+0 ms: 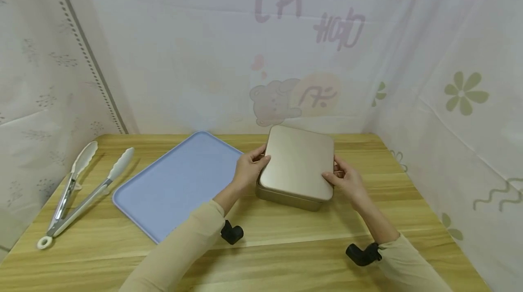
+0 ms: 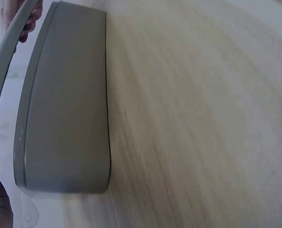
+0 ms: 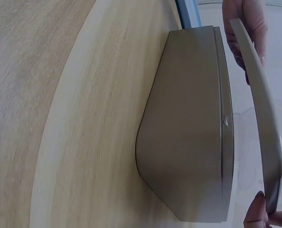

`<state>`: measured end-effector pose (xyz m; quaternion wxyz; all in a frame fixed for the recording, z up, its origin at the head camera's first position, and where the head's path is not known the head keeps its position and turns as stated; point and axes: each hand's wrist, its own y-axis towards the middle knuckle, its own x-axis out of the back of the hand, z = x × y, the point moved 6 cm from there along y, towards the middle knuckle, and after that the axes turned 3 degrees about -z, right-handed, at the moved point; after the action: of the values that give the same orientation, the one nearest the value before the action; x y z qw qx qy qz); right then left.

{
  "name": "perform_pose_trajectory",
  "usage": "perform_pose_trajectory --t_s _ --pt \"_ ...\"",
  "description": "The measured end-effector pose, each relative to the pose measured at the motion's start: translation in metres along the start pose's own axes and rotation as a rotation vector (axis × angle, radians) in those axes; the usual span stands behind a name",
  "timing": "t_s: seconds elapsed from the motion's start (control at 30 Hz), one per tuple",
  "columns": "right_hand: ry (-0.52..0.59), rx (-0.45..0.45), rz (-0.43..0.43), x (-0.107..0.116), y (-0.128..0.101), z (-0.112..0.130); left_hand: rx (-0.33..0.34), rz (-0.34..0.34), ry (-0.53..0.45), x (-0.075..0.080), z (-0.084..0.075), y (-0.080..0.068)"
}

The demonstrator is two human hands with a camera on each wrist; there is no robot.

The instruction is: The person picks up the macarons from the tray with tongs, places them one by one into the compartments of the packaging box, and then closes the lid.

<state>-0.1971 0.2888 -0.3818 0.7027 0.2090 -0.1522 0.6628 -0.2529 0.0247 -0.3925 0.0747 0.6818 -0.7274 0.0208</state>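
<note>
A gold square tin lid is held between both hands, raised above its matching tin box. My left hand pinches the lid's left edge, thumb on top. On the opposite edge, my right hand grips it with the thumb over the top and fingers beneath. A gap between the lid and the box shows plainly in the right wrist view. The box stands upright on the wooden table; its inside is hidden under the lid.
Left of the box lies a blue rectangular tray, its near edge partly behind the left sleeve. Spread tongs with pale tips lie at the table's left. Printed cloth hangs along the back and sides of the wooden table.
</note>
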Motion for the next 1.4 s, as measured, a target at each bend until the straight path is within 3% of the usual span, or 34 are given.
perform_pose_trajectory --t_s 0.33,0.63,0.97,1.4 --pt "0.042 -0.034 -0.004 -0.011 0.004 -0.007 0.047 0.023 0.036 0.0 0.011 0.006" --pt "0.089 -0.026 -0.021 -0.018 0.007 -0.011 0.04 0.022 0.096 0.0 0.015 0.007" --pt "0.097 -0.041 -0.049 -0.021 0.01 -0.018 -0.004 0.007 0.064 -0.001 0.015 0.007" --pt "0.256 0.004 0.01 -0.025 0.005 -0.021 0.044 -0.009 0.098 -0.003 0.019 0.005"
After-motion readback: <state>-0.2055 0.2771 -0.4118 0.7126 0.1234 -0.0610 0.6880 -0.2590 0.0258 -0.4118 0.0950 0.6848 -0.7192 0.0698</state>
